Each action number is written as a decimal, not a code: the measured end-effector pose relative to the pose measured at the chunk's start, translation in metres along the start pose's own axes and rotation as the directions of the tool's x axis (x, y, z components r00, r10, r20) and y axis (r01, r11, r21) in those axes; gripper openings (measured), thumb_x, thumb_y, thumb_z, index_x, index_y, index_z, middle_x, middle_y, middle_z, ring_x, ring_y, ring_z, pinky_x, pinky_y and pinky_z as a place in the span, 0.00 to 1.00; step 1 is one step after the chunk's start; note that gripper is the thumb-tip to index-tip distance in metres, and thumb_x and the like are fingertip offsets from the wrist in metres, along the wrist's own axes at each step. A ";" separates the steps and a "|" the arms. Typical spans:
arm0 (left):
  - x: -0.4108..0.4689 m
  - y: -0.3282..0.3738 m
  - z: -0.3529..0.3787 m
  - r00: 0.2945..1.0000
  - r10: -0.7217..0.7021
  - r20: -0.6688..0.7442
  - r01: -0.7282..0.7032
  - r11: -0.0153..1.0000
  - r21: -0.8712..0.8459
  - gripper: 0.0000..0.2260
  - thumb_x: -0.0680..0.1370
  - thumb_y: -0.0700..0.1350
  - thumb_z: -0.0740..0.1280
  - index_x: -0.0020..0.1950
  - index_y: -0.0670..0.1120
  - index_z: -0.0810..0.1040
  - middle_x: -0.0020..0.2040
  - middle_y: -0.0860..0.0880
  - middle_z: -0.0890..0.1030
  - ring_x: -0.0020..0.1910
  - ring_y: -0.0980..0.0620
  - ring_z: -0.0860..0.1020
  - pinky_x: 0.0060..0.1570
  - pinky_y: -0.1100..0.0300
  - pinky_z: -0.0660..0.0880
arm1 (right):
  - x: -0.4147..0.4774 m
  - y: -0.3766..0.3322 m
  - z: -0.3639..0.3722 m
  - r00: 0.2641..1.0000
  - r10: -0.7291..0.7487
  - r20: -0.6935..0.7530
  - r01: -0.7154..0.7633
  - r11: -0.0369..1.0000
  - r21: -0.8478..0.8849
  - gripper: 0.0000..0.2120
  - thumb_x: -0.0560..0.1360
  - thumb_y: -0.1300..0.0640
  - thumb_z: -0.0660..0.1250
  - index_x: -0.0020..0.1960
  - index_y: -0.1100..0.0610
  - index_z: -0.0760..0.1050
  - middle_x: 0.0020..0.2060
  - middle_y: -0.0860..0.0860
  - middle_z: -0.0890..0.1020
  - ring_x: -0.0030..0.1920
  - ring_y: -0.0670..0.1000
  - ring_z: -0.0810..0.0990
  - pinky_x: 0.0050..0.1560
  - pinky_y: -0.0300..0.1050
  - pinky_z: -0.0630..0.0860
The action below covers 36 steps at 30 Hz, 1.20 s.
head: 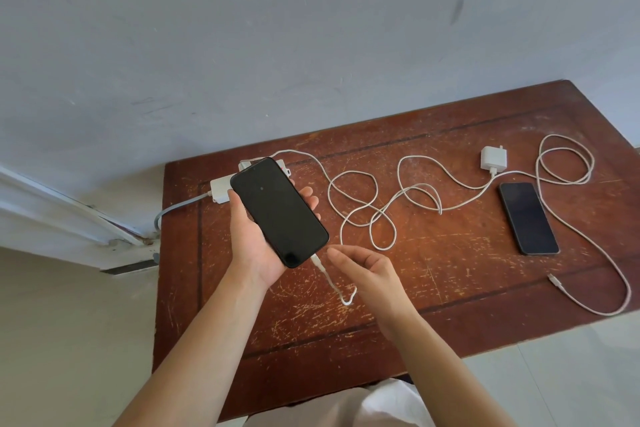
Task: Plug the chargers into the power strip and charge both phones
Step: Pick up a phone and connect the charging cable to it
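My left hand (258, 239) grips the first phone (279, 212) from below, screen up and dark, held above the worktop (450, 305). A white cable (349, 215) is seated in the phone's bottom port via its connector (317, 262). The cable loops across the worktop and runs back toward the power strip (221, 188), which sits at the far left corner, mostly hidden behind the phone. Can't tell whether a charger is seated in it.

My right hand (367, 274) is loose, fingers half-curled, holding nothing, fingertips just beside the connector.

The second phone (528, 218) lies flat at right, screen dark, nothing plugged in. The second charger (493, 158) lies loose on the worktop near it. Its cable (568, 163) is coiled, with the free end (555, 280) lying near that phone.
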<state>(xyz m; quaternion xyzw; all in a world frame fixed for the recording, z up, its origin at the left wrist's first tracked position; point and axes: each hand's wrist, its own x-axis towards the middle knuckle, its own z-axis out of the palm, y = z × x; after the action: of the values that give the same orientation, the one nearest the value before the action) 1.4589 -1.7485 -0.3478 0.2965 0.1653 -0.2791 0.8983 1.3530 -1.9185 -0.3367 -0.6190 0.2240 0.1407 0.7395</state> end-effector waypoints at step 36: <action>-0.004 -0.006 0.004 0.979 0.099 -0.177 -0.057 0.973 0.224 0.21 0.82 0.63 0.56 0.67 0.56 0.78 0.64 0.48 0.82 0.61 0.45 0.82 0.52 0.46 0.82 | 0.022 0.012 -0.005 0.991 0.040 0.128 -0.059 0.988 0.144 0.10 0.80 0.51 0.68 0.57 0.51 0.86 0.54 0.56 0.87 0.49 0.50 0.83 0.56 0.44 0.80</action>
<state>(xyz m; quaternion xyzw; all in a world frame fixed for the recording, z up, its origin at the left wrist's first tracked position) 1.4522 -1.7532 -0.3456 0.4243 0.2056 -0.2308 0.8511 1.3651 -1.9222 -0.3586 -0.5470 0.2025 0.1805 0.7920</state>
